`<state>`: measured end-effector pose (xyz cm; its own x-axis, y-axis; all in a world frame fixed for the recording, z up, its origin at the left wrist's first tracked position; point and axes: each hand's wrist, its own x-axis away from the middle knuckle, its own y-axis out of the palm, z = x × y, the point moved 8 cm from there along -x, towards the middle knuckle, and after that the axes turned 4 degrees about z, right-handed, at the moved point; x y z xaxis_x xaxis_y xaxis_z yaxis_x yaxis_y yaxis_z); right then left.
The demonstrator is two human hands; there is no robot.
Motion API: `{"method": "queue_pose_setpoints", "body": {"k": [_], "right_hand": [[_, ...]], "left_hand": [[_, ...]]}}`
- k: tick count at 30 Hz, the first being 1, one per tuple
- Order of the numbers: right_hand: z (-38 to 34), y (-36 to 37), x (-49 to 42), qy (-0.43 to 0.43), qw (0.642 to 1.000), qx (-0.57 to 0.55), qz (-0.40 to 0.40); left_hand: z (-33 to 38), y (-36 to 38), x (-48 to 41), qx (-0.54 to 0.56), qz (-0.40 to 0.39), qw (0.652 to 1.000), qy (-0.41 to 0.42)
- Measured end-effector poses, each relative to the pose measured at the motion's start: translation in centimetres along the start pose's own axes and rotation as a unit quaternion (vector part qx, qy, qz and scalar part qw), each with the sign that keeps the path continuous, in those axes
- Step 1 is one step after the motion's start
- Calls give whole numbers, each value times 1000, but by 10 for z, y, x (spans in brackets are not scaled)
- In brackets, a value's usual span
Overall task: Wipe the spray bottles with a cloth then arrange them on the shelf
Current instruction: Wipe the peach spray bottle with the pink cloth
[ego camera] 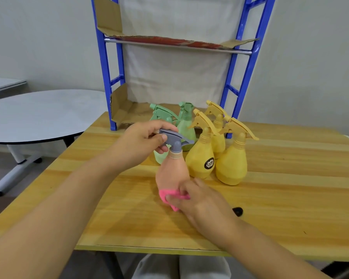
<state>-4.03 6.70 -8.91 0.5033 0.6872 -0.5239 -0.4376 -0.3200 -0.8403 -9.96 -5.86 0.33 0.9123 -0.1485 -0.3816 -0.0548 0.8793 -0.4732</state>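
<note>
A peach spray bottle (170, 172) with a grey trigger head is held tilted above the wooden table (290, 198). My left hand (141, 143) grips the grey head. My right hand (199, 200) pinches a pink cloth (165, 195) against the bottle's base. Behind it stand three yellow spray bottles (199, 160) and two green spray bottles (186, 125), one partly hidden by my left hand. The blue shelf (107, 77) stands at the table's back, lined with cardboard.
A small black object (237, 211) lies on the table right of my right hand. A round white table (38, 113) stands to the left, beyond the wooden table's edge. The wall is close behind the shelf.
</note>
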Motion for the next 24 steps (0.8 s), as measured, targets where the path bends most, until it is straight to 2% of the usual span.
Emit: {"method": "queue_pose_setpoints", "body": {"k": [3, 7, 10, 13, 17, 21, 24], "right_hand": [[-1, -6, 1, -17, 1000, 0, 11], [3, -53, -23, 12, 989, -16, 143], [9, -74, -44, 41, 976, 11, 214], [10, -71, -60, 58, 970, 60, 228], [15, -67, -62, 74, 968, 84, 223], [33, -80, -52, 123, 958, 3, 258], [39, -75, -46, 137, 956, -55, 254]], "left_hand": [[0, 1, -1, -2, -6, 1000, -3], [6, 1, 3, 19, -28, 999, -21], [7, -4, 8, 56, -6, 997, -55], [9, -6, 7, 77, 22, 995, -56], [13, -5, 1, 33, 30, 999, -16], [4, 3, -7, 67, 14, 998, 3], [2, 5, -7, 63, 5, 998, 9]]}}
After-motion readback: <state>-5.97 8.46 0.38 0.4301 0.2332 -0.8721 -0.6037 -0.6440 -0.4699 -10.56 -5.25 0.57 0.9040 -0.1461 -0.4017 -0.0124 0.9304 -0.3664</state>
